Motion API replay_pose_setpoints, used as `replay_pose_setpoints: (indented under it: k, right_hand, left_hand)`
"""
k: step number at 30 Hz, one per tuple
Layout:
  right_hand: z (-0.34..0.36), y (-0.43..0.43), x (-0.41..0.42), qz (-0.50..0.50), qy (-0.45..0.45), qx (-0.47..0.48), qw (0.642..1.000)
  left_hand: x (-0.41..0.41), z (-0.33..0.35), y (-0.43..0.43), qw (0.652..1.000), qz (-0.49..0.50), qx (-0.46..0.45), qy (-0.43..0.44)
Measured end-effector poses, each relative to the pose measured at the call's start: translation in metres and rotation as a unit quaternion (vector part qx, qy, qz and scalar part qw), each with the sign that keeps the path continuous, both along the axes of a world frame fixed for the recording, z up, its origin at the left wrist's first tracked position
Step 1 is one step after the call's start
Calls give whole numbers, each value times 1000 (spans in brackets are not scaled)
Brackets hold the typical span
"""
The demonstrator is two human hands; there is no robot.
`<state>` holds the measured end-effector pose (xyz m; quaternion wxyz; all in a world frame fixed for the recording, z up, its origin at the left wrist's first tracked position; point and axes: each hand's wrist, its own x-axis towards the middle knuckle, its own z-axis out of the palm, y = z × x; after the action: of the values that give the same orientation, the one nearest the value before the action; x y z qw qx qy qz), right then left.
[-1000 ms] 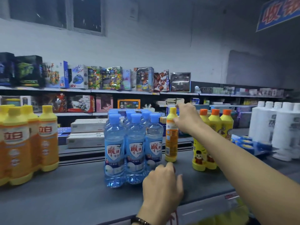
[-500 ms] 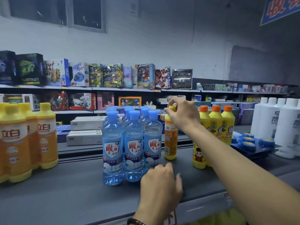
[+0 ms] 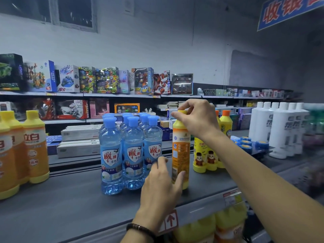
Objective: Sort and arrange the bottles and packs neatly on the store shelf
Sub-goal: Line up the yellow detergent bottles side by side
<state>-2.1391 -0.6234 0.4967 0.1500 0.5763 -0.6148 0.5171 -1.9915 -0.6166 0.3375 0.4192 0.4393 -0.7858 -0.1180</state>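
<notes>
A slim orange bottle with a yellow cap [image 3: 181, 151] stands upright on the grey shelf top [image 3: 61, 204], just right of a cluster of several blue bottles [image 3: 130, 151]. My right hand [image 3: 196, 120] grips its cap and neck from above. My left hand [image 3: 161, 186] is at its base, thumb curled against the lower side and fingers reaching toward the blue bottles. Three orange bottles with yellow caps [image 3: 26, 148] stand at the far left. Yellow bottles with orange caps [image 3: 210, 155] stand behind my right forearm.
White bottles [image 3: 278, 128] stand at the right, with blue round containers [image 3: 249, 142] in front of them. Toy boxes [image 3: 105, 79] fill the far shelves. More yellow bottles [image 3: 219, 225] sit on the shelf below the front edge.
My right hand has taken the orange bottle by its cap and brought it forward toward me, beside the blue cluster. My left hand moved up to its base.
</notes>
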Motion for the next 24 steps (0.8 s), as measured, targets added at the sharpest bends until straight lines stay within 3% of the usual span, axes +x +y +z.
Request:
replay_pose_setpoints:
  k: [4, 10, 19, 24]
  right_hand:
    - [-11, 12, 5, 29, -6, -4, 1000]
    - [-18, 21, 3, 15, -9, -18, 1000]
    - [-22, 31, 4, 76, -44, 47, 995]
    - [-33, 43, 3, 58, -46, 43, 996]
  left_hand:
    - [1, 2, -5, 994, -92, 2, 54]
    - [0, 4, -11, 965, -207, 105, 123]
    - [1, 6, -13, 985, -129, 86, 73]
    - [5, 8, -6, 960, -208, 155, 102]
